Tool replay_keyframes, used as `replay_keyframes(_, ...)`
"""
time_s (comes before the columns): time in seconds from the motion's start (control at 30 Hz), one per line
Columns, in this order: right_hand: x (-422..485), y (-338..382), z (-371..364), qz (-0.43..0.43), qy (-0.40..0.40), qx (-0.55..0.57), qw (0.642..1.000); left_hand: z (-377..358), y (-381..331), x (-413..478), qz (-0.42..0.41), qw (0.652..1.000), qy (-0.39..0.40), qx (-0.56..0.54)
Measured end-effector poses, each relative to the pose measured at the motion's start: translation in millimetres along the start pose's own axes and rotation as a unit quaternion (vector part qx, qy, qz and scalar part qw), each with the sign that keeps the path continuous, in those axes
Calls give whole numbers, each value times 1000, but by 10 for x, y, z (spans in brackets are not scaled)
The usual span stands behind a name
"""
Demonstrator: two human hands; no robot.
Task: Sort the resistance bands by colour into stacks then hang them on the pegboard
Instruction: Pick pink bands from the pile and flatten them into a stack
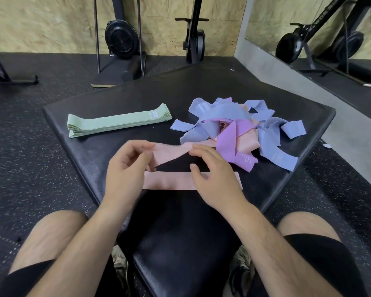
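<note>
A person sits astride a black padded bench whose wide pad carries the resistance bands. The left hand and the right hand together hold a pale pink band just above the pad's near middle: the left fingers pinch its left end, and the right fingertips press on its right part, where the band twists and runs on toward the mixed pile. Both hands are thus closed on this one band, the left firmly, the right more lightly with the thumb spread away.

Directly beneath the hands a second pink band lies flat, parallel to the pad's near edge; the right hand covers part of it, and its right end shows past the wrist.

Toward the pad's left side, well apart from the hands, a neat stack of green bands lies at a slant. Toward the right corner sits an unsorted pile of blue, purple and peach bands, tangled together; a purple band marked "10" lies just beside the right hand.
</note>
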State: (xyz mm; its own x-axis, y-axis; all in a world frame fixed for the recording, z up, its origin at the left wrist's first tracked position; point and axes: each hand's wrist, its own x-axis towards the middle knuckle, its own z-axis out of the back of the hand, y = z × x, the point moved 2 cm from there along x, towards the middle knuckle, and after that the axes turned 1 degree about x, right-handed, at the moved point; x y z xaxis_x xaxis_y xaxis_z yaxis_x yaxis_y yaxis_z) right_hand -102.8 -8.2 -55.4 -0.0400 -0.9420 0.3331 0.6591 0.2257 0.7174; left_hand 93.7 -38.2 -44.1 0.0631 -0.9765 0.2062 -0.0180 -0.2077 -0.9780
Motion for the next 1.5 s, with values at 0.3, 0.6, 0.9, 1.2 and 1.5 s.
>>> replay_keyframes(0.3, 80, 211, 161, 75, -71, 44, 994, 111, -44, -5, -13, 998, 53, 13)
replay_keyframes(0.6, 138, 238, 190, -22, 100, 99, 990, 70, -29, -88, 48, 989, 133, -40)
replay_keyframes(0.9, 118, 159, 180, -48, 139, 41, 988, 43, 5, -127, 10, 992, 121, 18)
replay_keyframes(1.2, 113, -123, 486, -116, 222, -47, 967, 281, 24, 9, 54, 997, 12, -55)
replay_keyframes(1.5, 126, -324, 824, -97, 135, -129, 978, 558, 72, 86, 97, 991, -41, -83)
